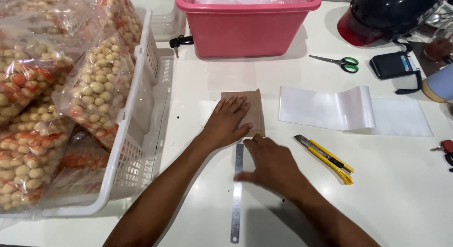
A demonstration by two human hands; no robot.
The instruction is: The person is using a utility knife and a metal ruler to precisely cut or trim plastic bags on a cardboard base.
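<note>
My left hand [227, 122] lies flat, fingers spread, on a stack of brown paper pieces [254, 110] in the middle of the white table [401, 181]. My right hand [271, 164] rests just below it, fingers down on a steel ruler [236, 207] that lies lengthwise toward me. The thumb of that hand points up near the stack's lower edge. A yellow utility knife [325, 158] lies on the table to the right of my right hand.
A white basket [137, 110] full of snack bags stands at the left. A pink tub [247, 25] sits at the back. Green-handled scissors [340, 62], a white plastic strip [349, 110], a black pouch [392, 65], a dark helmet [387, 13] and keys [178, 41] lie around.
</note>
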